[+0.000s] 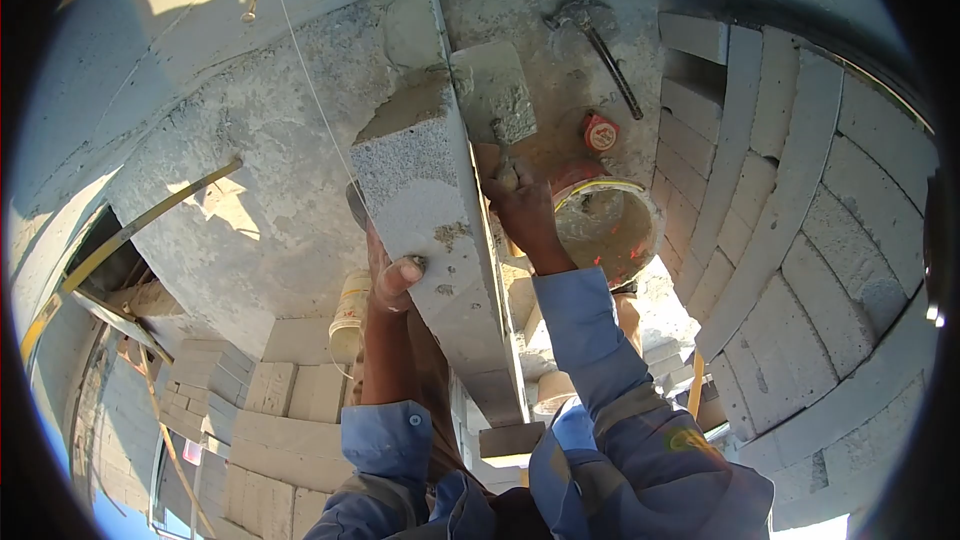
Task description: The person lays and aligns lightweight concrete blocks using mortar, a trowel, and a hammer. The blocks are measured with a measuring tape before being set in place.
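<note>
A long pale concrete block (415, 180) stands in the middle, wet mortar (410, 105) on its far end. My left hand (392, 275) grips its left edge, thumb on the near face and most fingers hidden behind the side. My right hand (525, 215) is closed around the handle of a trowel (495, 90). The trowel's broad blade, smeared with mortar, points away from me, just right of the block. Close beside my right hand is a bucket (650, 225) with grey mortar inside.
A claw hammer (605, 55) and a red tape measure (600, 130) lie beyond the bucket. Stacked blocks (790, 210) fill the right side, with more blocks (280, 440) at lower left. A taut string (300, 50) runs left of the block, near a white pail (350, 315).
</note>
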Demonstrator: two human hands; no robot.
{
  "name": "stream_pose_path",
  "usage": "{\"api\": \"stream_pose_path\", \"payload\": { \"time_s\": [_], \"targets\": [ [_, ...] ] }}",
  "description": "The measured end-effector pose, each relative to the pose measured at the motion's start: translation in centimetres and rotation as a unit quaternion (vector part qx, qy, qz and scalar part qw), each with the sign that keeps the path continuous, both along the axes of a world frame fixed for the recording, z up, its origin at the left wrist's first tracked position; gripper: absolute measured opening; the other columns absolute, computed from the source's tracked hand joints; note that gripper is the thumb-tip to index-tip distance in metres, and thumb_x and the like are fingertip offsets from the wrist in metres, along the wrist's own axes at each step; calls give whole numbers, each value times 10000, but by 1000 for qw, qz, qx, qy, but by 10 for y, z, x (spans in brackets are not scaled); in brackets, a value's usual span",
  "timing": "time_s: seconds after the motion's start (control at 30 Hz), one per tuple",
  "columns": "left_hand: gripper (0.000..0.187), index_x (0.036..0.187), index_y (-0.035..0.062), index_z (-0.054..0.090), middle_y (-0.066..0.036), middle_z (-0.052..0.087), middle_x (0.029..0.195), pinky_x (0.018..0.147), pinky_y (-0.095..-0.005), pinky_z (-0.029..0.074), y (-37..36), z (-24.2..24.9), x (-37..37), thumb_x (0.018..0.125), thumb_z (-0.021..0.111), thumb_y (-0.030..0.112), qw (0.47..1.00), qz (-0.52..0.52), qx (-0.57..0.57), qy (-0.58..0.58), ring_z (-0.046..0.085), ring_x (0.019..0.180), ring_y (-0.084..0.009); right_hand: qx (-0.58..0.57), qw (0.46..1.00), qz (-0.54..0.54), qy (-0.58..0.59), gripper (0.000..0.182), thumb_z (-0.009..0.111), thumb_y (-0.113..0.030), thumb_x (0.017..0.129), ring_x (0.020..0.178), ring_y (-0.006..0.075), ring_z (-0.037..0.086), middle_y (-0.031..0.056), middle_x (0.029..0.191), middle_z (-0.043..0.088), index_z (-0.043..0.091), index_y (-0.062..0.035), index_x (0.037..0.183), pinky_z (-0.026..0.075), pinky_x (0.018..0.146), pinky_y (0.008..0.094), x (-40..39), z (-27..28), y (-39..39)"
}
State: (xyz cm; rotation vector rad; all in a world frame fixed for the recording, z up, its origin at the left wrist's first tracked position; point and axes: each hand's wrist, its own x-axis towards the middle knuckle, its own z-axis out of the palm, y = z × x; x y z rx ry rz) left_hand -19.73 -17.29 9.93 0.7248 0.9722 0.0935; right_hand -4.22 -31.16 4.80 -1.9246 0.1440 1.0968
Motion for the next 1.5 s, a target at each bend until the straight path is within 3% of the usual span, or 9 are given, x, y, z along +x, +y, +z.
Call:
{"api": "stream_pose_path", "payload": {
  "time_s": [0.23, 0.4, 0.73, 0.93, 1.0, 1.13, 1.23, 1.3, 1.5],
  "targets": [
    [1164, 1479, 30, 345, -140, 529, 1295, 1003, -411, 453, 5, 28, 41, 560, 845, 541, 999, -21, 26, -34, 554, 1183, -271, 128, 981, 10, -144, 257, 747, -138, 783, 688, 216, 625, 127, 813, 652, 647, 0, 976, 498, 659, 356, 46, 67, -7],
    [1224, 1524, 2, 309, -153, 485, 1375, 1088, -421, 379, 10, 26, 44, 566, 841, 549, 995, -24, 88, -41, 490, 1279, -287, 59, 893, 290, -339, 249, 714, -61, 772, 772, 360, 642, 164, 918, 653, 649, 5, 1002, 531, 691, 405, 104, 114, 2],
    [1309, 1572, -11, 216, -204, 362, 1538, 1174, -468, 285, 12, 22, 42, 568, 841, 549, 992, -46, 105, -51, 389, 1414, -344, -4, 711, 501, -493, 289, 738, -35, 674, 828, 276, 643, 102, 974, 654, 664, -31, 953, 530, 661, 375, 133, 180, 4],
    [1328, 1572, -17, 208, -218, 359, 1540, 1174, -473, 284, 16, 25, 47, 563, 845, 565, 991, -49, 111, -58, 390, 1414, -359, 7, 738, 467, -487, 267, 743, -13, 699, 769, 287, 645, 122, 954, 653, 646, -6, 947, 517, 632, 359, 116, 194, -41],
    [1320, 1563, -16, 235, -202, 389, 1517, 1162, -451, 296, 15, 32, 51, 555, 857, 566, 994, -33, 87, -56, 409, 1395, -336, 20, 882, 288, -373, 245, 742, -46, 789, 744, 329, 642, 153, 920, 647, 620, 18, 991, 516, 641, 384, 88, 182, -67],
    [1205, 1510, -22, 333, -157, 477, 1395, 1092, -404, 368, 13, 31, 48, 576, 856, 530, 994, -27, 92, -46, 479, 1290, -282, -148, 945, 202, -213, 303, 739, -140, 865, 751, 345, 640, 180, 870, 642, 582, 28, 1061, 512, 675, 404, 28, 178, -125],
    [1138, 1498, -23, 346, -150, 512, 1340, 1051, -386, 403, 12, 40, 46, 606, 839, 483, 997, -18, 74, -21, 516, 1236, -266, -224, 965, 134, -12, 391, 698, -224, 895, 853, 328, 650, 213, 942, 657, 560, 23, 1164, 511, 770, 418, -10, 182, -166],
    [1048, 1464, -30, 377, -141, 543, 1273, 1008, -369, 434, 9, 24, 30, 641, 798, 463, 995, -28, 87, -31, 542, 1184, -251, -225, 960, 140, -94, 456, 663, -247, 890, 994, 365, 645, 262, 1068, 646, 535, 15, 1240, 493, 877, 447, -71, 140, -240],
    [786, 1374, -34, 477, -157, 619, 1192, 861, -357, 562, 6, 11, 5, 783, 695, 436, 997, -31, 10, -72, 648, 1063, -248, -187, 971, 97, 116, 397, 622, -155, 834, 818, 226, 581, 158, 947, 597, 493, -2, 1177, 502, 780, 407, -70, 54, -272]
  ]
}}
